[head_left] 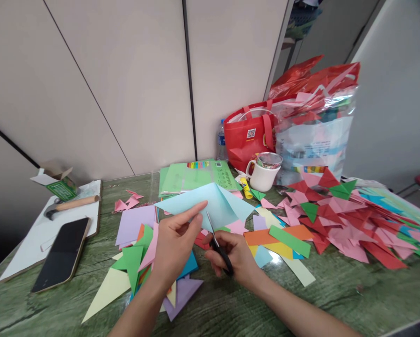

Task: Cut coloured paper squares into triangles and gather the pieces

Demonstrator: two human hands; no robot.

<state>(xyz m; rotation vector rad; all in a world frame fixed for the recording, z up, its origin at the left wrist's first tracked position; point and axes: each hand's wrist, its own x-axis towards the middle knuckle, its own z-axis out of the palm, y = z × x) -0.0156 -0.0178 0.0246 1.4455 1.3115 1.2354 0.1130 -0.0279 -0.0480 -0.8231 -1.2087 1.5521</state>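
A light blue sheet of paper (215, 201) with fold creases is held up over the table, gripped by my left hand (177, 238) between thumb and fingers. My right hand (233, 255) is closed around the black handles of a pair of scissors (220, 248). The blades point up and lie against the lower edge of the blue paper, just right of my left fingertips. Below my hands lie folded green paper pieces (134, 262), a purple piece (184, 297) and a pale yellow triangle (106, 295). Orange strips (259, 238) and a green strip (290, 241) lie to the right.
A smartphone (62, 252) and a hammer (71, 203) rest on a white board at the left. Green paper packs (199, 175), a glue stick (245, 187), a white mug (264, 173) and a red bag (247, 135) stand behind. Pink and red folded pieces (339, 220) pile up right.
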